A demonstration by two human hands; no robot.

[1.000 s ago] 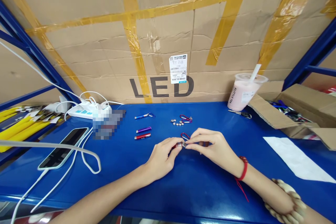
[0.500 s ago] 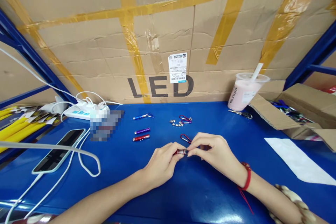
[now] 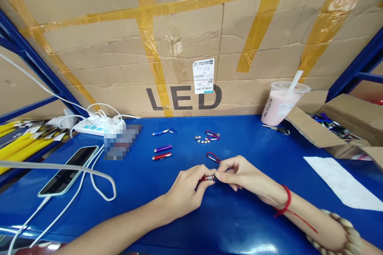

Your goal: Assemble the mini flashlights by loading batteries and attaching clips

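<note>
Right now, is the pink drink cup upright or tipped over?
Upright. The pink drink cup stands on its base at the back of the blue table, lid on top and the straw sticking up out of it.

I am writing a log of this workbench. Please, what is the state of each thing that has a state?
Left hand: closed on the red mini flashlight.
Right hand: pinching the flashlight's end.
Red carabiner: lying loose on the table.
Phone: screen dark, cable attached.
Drink cup: upright, lidded, straw in.
Cardboard box: flaps open.

Bare forearms, red string bracelet (image 3: 286,203) on right wrist, chunky pale, perhaps shell, beaded bracelet (image 3: 344,233)
</note>
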